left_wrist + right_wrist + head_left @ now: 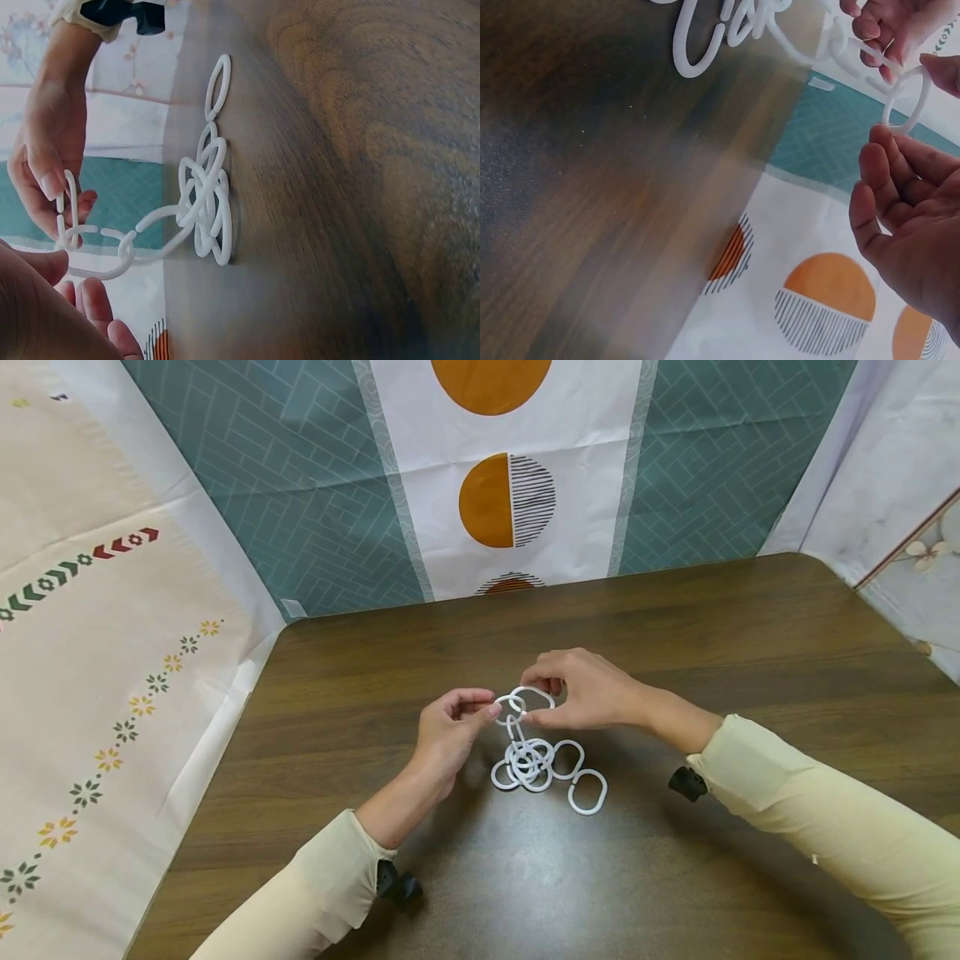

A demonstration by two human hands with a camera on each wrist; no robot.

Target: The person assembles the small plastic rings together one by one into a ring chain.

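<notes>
White plastic chain links (528, 764) lie in a small pile on the brown table, with part of the chain lifted from it. My left hand (444, 735) pinches one raised link (101, 274) between thumb and fingers. From the right, my right hand (588, 689) holds the end link (907, 101) between thumb and fingertips. Those two links are hooked through each other. Another link (514, 728) hangs from the left hand's link down to the pile. In the left wrist view, narrow gaps show in some links.
The wooden table (360, 677) reaches out on all sides of the pile. Behind it hangs a teal and white patterned cloth (315, 485). A cream embroidered cloth (112, 693) hangs at the left. Black wrist cameras sit at both cuffs.
</notes>
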